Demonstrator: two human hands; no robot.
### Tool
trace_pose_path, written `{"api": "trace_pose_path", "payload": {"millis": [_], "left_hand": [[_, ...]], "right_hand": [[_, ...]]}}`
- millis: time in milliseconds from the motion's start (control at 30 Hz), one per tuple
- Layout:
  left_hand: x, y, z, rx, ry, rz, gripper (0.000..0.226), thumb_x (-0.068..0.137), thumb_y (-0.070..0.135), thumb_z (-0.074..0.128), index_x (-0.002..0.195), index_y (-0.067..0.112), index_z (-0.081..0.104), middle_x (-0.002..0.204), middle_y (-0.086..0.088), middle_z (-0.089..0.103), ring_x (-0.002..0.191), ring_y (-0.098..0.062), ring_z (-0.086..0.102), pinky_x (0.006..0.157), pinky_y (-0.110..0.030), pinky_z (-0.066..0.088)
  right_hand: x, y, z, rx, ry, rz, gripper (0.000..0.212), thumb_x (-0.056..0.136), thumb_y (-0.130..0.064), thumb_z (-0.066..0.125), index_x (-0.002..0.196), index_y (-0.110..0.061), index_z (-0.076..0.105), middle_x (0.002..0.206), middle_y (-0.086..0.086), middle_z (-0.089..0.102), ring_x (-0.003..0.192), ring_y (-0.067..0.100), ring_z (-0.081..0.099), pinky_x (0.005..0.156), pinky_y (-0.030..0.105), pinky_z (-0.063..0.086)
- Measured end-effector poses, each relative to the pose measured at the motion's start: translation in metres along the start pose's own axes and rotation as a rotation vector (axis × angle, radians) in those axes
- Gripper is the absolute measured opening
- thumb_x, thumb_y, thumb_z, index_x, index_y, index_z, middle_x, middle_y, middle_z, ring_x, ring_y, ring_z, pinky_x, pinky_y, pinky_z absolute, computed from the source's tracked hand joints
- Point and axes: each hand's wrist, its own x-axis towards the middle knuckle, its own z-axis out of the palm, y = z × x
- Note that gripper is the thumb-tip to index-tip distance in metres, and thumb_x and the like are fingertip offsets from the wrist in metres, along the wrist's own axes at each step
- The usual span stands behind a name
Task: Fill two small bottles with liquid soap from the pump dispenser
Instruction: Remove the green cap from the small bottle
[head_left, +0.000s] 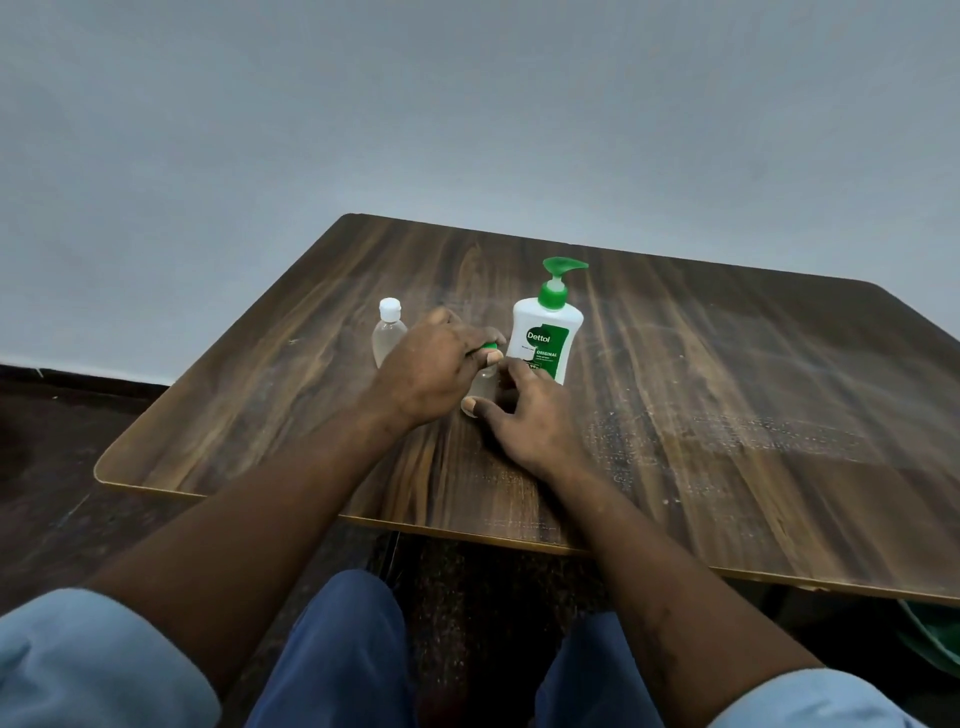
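A white pump dispenser (544, 340) with a green pump head and green label stands upright near the middle of the wooden table (727, 415). A small clear bottle with a white cap (388, 332) stands to its left. Between them is a second small clear bottle (485, 387) with a green cap. My left hand (431, 369) pinches that green cap from above. My right hand (524, 415) holds the bottle's body low down, thumb in front. Most of this bottle is hidden by my fingers.
The table's left edge and rounded near corner (104, 470) lie close to my left forearm. A grey wall rises behind the table. My knees in blue trousers (343, 649) are under the front edge. Something green (935, 639) lies on the floor at the right.
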Motion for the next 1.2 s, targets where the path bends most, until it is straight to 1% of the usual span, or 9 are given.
{"api": "trace_pose_path", "payload": {"millis": [300, 633, 767, 867, 933, 1000, 1067, 1133, 1200], "left_hand": [[0.002, 0.004, 0.006, 0.113, 0.075, -0.115, 0.018, 0.096, 0.038, 0.062, 0.11, 0.043, 0.071, 0.093, 0.008, 0.069, 0.101, -0.01, 0.058, 0.082, -0.035, 0.045], [-0.006, 0.028, 0.022, 0.257, 0.237, -0.112, 0.016, 0.093, 0.028, 0.064, 0.104, 0.027, 0.075, 0.082, -0.001, 0.075, 0.086, -0.024, 0.068, 0.079, -0.043, 0.049], [-0.002, 0.037, 0.026, 0.393, 0.205, -0.293, 0.042, 0.101, 0.054, 0.05, 0.099, 0.021, 0.076, 0.087, -0.006, 0.075, 0.082, -0.026, 0.068, 0.073, -0.039, 0.044], [0.002, 0.04, 0.022, 0.237, 0.21, -0.357, 0.041, 0.094, 0.063, 0.059, 0.098, 0.026, 0.075, 0.082, -0.003, 0.073, 0.079, -0.025, 0.068, 0.064, -0.033, 0.042], [0.001, 0.04, 0.019, 0.134, 0.191, -0.391, 0.04, 0.086, 0.067, 0.067, 0.094, 0.029, 0.074, 0.08, 0.002, 0.073, 0.078, -0.021, 0.068, 0.064, -0.033, 0.049], [-0.001, 0.036, 0.019, -0.065, 0.172, -0.365, 0.042, 0.082, 0.061, 0.077, 0.109, 0.029, 0.073, 0.098, 0.005, 0.077, 0.092, -0.015, 0.07, 0.08, -0.034, 0.057], [-0.005, 0.03, 0.016, -0.295, 0.125, -0.309, 0.052, 0.085, 0.04, 0.082, 0.133, 0.025, 0.066, 0.123, 0.005, 0.074, 0.112, -0.009, 0.068, 0.101, -0.034, 0.053], [-0.008, 0.027, 0.013, -0.299, 0.076, -0.258, 0.05, 0.09, 0.019, 0.076, 0.139, 0.026, 0.064, 0.128, 0.005, 0.073, 0.117, -0.01, 0.067, 0.107, -0.034, 0.049], [-0.01, 0.024, 0.014, -0.221, 0.101, -0.223, 0.045, 0.091, 0.013, 0.074, 0.133, 0.03, 0.07, 0.123, 0.009, 0.075, 0.113, -0.013, 0.066, 0.104, -0.034, 0.049]], "right_hand": [[0.003, -0.001, 0.008, -0.023, 0.021, 0.036, 0.053, 0.089, -0.043, 0.078, 0.136, -0.024, 0.061, 0.112, 0.004, 0.062, 0.102, 0.023, 0.061, 0.09, 0.042, 0.054], [-0.003, -0.002, 0.007, -0.031, 0.055, 0.034, 0.047, 0.089, -0.029, 0.069, 0.135, -0.024, 0.061, 0.106, 0.006, 0.058, 0.1, 0.027, 0.062, 0.09, 0.05, 0.058], [-0.004, -0.002, 0.008, -0.031, 0.106, 0.064, 0.037, 0.098, -0.037, 0.063, 0.132, -0.023, 0.063, 0.102, 0.008, 0.059, 0.095, 0.027, 0.063, 0.085, 0.05, 0.059], [-0.002, -0.002, 0.007, -0.062, 0.125, 0.102, 0.04, 0.097, -0.044, 0.066, 0.129, -0.021, 0.065, 0.101, 0.009, 0.062, 0.093, 0.027, 0.063, 0.083, 0.048, 0.059], [-0.003, -0.001, 0.006, -0.058, 0.111, 0.115, 0.044, 0.091, -0.047, 0.072, 0.124, -0.019, 0.064, 0.102, 0.008, 0.061, 0.094, 0.025, 0.063, 0.081, 0.044, 0.058], [-0.003, -0.001, 0.006, -0.045, 0.111, 0.11, 0.041, 0.088, -0.045, 0.073, 0.116, -0.017, 0.064, 0.1, 0.008, 0.061, 0.093, 0.026, 0.062, 0.078, 0.044, 0.057], [-0.003, -0.001, 0.006, -0.029, 0.129, 0.078, 0.041, 0.088, -0.044, 0.074, 0.118, -0.018, 0.063, 0.1, 0.009, 0.062, 0.092, 0.027, 0.062, 0.078, 0.045, 0.057], [-0.003, 0.0, 0.007, -0.029, 0.136, 0.047, 0.047, 0.088, -0.045, 0.077, 0.124, -0.018, 0.063, 0.104, 0.01, 0.063, 0.096, 0.027, 0.061, 0.081, 0.045, 0.056], [-0.004, 0.0, 0.006, -0.031, 0.126, 0.045, 0.052, 0.087, -0.044, 0.081, 0.128, -0.019, 0.062, 0.108, 0.01, 0.062, 0.1, 0.025, 0.06, 0.084, 0.043, 0.056]]}}
